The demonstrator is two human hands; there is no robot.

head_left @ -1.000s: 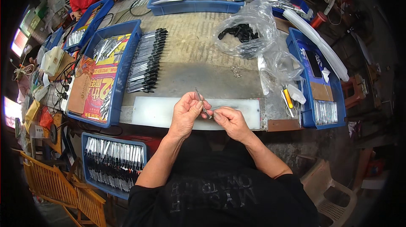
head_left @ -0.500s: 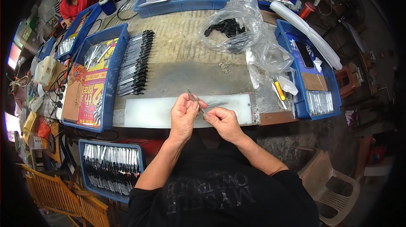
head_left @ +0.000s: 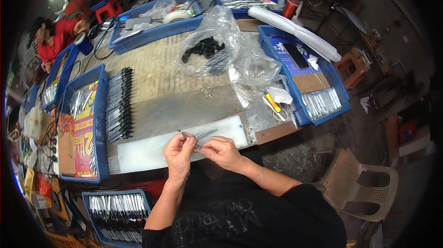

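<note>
Over the white board (head_left: 143, 156) at the bench's front edge, my two hands meet around a slim, dark grey pen-like piece (head_left: 181, 132). The fingers and thumb of my left hand (head_left: 178, 157) pinch it, and its tip sticks out above them. My right hand (head_left: 224, 153) pinches close beside, at the piece's lower end; the fingers cover most of it. A row of silver pens with black ends (head_left: 119, 105) lies to the left. Small metal bits (head_left: 207, 92) are scattered beyond the board. A clear plastic bag (head_left: 233, 40) holds black parts (head_left: 203, 50) farther back.
Blue trays stand at the left (head_left: 102, 123), back (head_left: 138, 40) and right (head_left: 302, 117), with another tray of pens (head_left: 117, 215) below the bench. A yellow-handled tool (head_left: 272, 102) lies near the right tray. A plastic chair (head_left: 355, 183) stands at right. A person in red (head_left: 64, 33) sits far left.
The whole view has swung and tilted, so the bench appears farther left and slanted. Both hands keep their pinch on the slim piece over the white board.
</note>
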